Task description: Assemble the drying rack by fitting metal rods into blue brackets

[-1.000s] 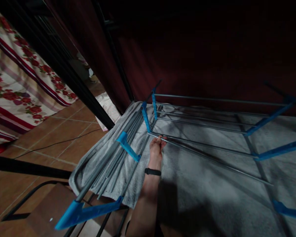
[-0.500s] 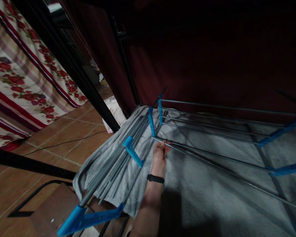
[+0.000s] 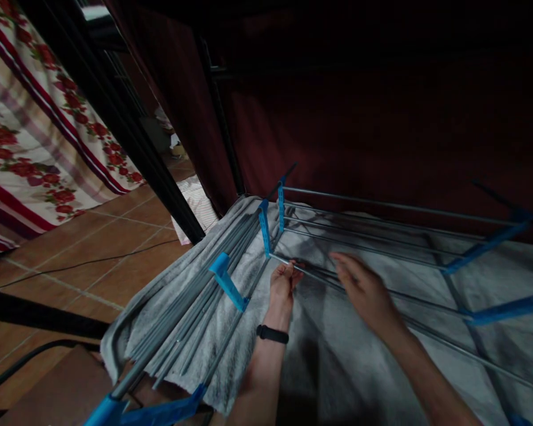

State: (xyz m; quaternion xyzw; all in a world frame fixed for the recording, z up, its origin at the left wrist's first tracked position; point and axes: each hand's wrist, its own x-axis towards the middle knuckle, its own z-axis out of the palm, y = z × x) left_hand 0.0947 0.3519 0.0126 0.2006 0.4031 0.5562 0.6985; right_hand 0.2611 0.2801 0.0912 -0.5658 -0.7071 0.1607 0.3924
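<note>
My left hand [image 3: 283,281], with a dark band at its wrist, is closed around a thin metal rod [image 3: 320,278] near that rod's left end. The rod's end meets a blue plastic bracket [image 3: 264,229]. Slightly blurred, my right hand [image 3: 364,290] hovers over the rods to the right, its fingers stretched out and holding nothing. Behind both hands, several rods run from a second blue bracket [image 3: 281,207] to a long blue bracket [image 3: 488,239] on the right. Another blue bracket [image 3: 228,283] stands to the left of my left hand.
Several loose grey rods [image 3: 195,310] lie on a grey blanket [image 3: 337,367]. A black bed post [image 3: 160,183] rises at the left, beside a tiled floor [image 3: 93,260] with a cable [image 3: 102,260]. Dark red curtains [image 3: 359,136] hang behind; a floral curtain [image 3: 39,130] hangs far left.
My right hand has come into view from the lower right, over the rods. My left hand keeps its grip on the rod. The view has shifted slightly.
</note>
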